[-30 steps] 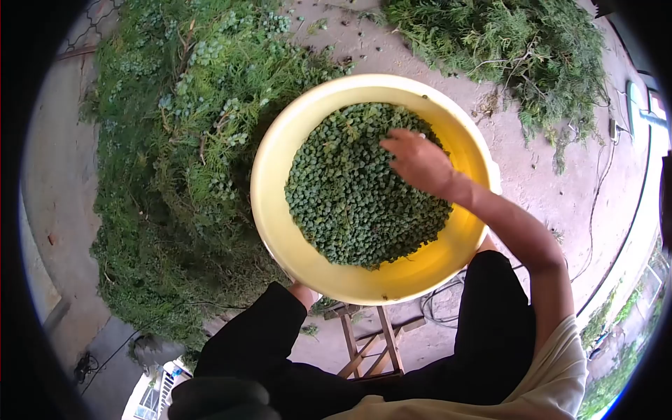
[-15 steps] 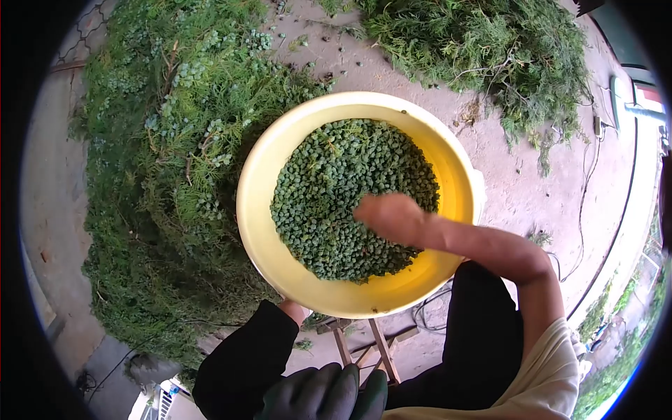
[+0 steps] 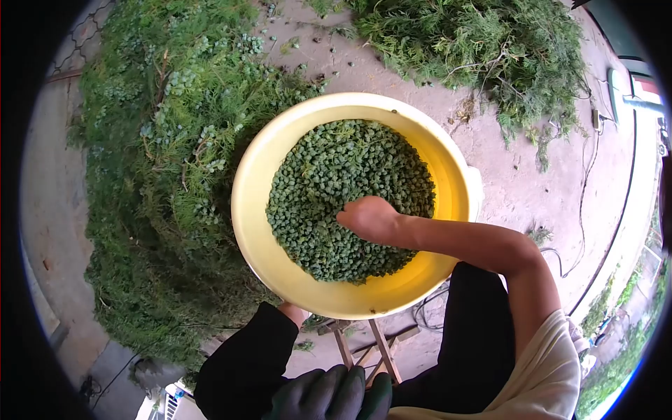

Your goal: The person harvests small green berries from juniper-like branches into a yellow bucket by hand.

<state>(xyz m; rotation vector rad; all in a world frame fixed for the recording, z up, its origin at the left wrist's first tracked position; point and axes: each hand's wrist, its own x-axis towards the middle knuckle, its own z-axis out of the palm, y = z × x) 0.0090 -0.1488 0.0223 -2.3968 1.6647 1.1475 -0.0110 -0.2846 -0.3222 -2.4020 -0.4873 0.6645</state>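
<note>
A wide yellow basin (image 3: 252, 245) holds a thick layer of small green cones (image 3: 315, 168). My bare right hand (image 3: 371, 218) reaches in from the right and touches the heap near its middle. Its fingers are drawn together in a pinch, and anything between them is hidden. At the bottom edge, close to my body, is my left hand (image 3: 322, 393) in a dark grey glove with green-black fingertips. Its fingers lie curled side by side; the palm is out of sight.
Cut evergreen branches with cones (image 3: 168, 140) are piled high against the basin's left side. Another branch pile (image 3: 483, 56) lies behind it on the concrete floor (image 3: 532, 189). A wooden stand (image 3: 381, 350) shows under the basin, between my knees. A cable (image 3: 583, 210) runs along the right.
My right hand has moved a little left over the cones, and its motion blur has gone. The view has shifted slightly. My gloved left hand stays at the bottom edge.
</note>
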